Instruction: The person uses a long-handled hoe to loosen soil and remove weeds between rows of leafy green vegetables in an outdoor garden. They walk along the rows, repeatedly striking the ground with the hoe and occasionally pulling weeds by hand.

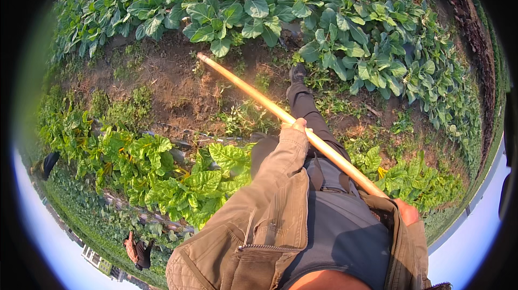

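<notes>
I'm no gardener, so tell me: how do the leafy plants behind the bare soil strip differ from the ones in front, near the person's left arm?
The far plants have darker, blue-green, smooth rounded leaves; the near plants have brighter yellow-green, crinkled leaves with pale yellow stalks. The far plants fill a broad band beyond the wooden handle; the near plants form a narrower row beside the left hand. Both are low leafy crops bordering the same soil strip.

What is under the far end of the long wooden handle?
The wooden handle ends over bare brown soil with sparse weeds, short of the leafy plants. Any tool head there is not visible. The left hand and right hand grip it.
</notes>
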The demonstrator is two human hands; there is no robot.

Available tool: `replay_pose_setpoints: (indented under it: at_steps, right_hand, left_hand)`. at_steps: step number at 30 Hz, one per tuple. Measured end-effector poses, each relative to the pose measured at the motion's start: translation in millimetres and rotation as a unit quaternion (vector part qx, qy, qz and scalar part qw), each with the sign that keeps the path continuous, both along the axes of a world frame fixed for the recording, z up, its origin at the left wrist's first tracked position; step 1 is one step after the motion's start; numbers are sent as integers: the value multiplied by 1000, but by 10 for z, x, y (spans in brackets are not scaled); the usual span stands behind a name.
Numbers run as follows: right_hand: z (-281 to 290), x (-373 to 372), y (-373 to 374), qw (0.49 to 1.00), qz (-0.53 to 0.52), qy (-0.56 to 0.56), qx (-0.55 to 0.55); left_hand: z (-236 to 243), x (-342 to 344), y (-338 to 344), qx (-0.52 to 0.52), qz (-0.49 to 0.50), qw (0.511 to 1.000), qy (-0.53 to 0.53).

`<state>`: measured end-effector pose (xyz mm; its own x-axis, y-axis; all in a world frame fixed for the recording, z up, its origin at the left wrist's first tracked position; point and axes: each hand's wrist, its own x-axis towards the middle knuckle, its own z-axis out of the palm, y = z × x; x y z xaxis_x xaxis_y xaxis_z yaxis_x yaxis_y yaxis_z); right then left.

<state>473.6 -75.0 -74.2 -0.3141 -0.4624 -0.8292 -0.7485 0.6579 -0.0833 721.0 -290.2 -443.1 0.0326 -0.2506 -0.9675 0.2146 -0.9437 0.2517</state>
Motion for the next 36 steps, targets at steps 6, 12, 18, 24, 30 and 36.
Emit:
replay_pose_setpoints:
  at_steps: [6, 12, 18, 24, 30, 36]
  right_hand:
    - [-874, 279, -695, 992, 92, -42, -81]
    - [-733, 143, -933, 997, 15, -36, -61]
    - [847, -338, -231, 990, -114, 83, 20]
    - [1404, -358, 115, 984, -141, 98, 50]
    - [132, -100, -398, 999, -35, -30, -21]
    - [-373, 463, -1095, 988, 60, -100, -105]
  left_hand:
    - [-209, 560, -1070, -22, 77, 990, -120]
    - [-311, 248, -1415, -10, -26, 997, -68]
    - [163, -1002, 97, -38, -224, 973, 45]
    - [693, -1127, 341, 60, -156, 971, 170]
    - [-169, 266, -539, -53, -57, 997, 25]
    - [-761, 1400, -1977, 63, 8, 995, -79]
